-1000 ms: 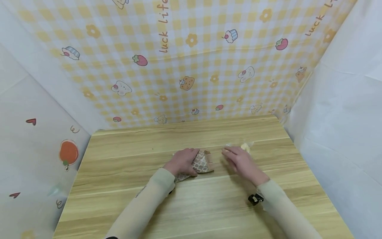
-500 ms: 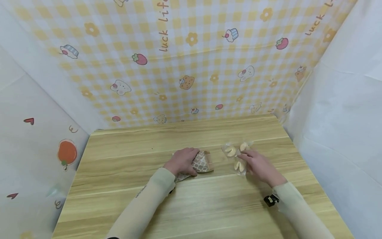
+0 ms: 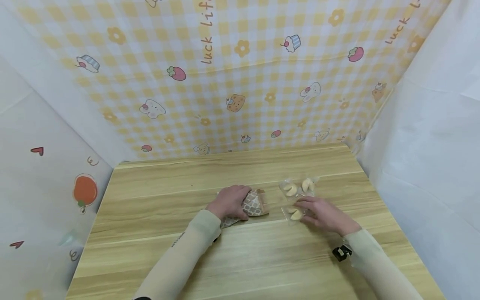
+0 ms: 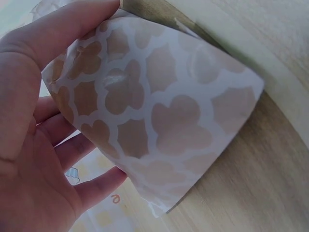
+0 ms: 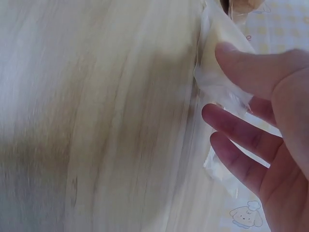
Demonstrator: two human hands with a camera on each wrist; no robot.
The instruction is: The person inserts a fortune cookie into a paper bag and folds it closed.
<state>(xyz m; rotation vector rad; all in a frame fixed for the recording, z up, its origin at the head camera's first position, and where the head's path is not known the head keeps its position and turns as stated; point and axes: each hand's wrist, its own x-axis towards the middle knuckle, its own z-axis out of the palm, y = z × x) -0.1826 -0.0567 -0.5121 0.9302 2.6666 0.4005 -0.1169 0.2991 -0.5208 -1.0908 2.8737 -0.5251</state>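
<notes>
My left hand (image 3: 229,202) grips a paper bag (image 3: 253,204) lying on the table, its thumb and fingers round the sides. The bag is patterned in tan and white, and its mouth faces right. In the left wrist view, the patterned side of the bag (image 4: 159,101) fills the middle. To the right, my right hand (image 3: 325,214) pinches a clear-wrapped fortune cookie (image 3: 296,214) at the table surface. The right wrist view has the thumb pressed on this wrapped cookie (image 5: 217,60); the fingertip behind it is partly hidden.
Just beyond my right hand lie two more wrapped fortune cookies, one on the left (image 3: 290,189) and one on the right (image 3: 308,184). The wooden table (image 3: 262,258) meets a checked cloth (image 3: 240,83) at the back. White sheets hang on both sides.
My right hand has moved right, off the cookies it covered, then taken hold of the nearest one and shifted it slightly left. The left hand and bag have stayed in place.
</notes>
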